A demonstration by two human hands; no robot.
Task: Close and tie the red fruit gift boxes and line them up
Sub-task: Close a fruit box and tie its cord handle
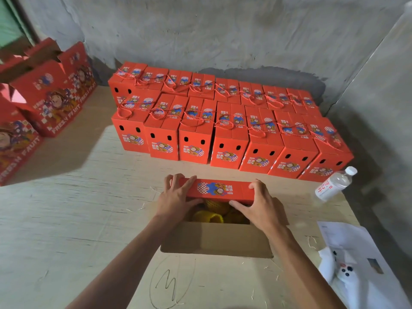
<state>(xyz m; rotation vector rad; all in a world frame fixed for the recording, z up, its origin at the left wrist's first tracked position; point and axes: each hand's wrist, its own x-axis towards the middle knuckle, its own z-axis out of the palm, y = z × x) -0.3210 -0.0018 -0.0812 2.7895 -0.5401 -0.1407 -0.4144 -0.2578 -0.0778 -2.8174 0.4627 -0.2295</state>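
Both hands on the far flap (220,190) of the open box (217,238) at the near table (66,219) edge: left hand (176,200) curled round its left end, right hand (259,205) round its right end. Yellow netted fruit (209,216) showing inside. Tied boxes (223,121) lined up in two rows beyond, near the wall; bottle (334,184) to the right

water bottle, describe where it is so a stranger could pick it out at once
Start at the two rows of closed red boxes along the grey wall and go to the front row's right end. Just beside and in front of the last box lies the water bottle, the only clear plastic thing, white-capped with a red-lettered label.
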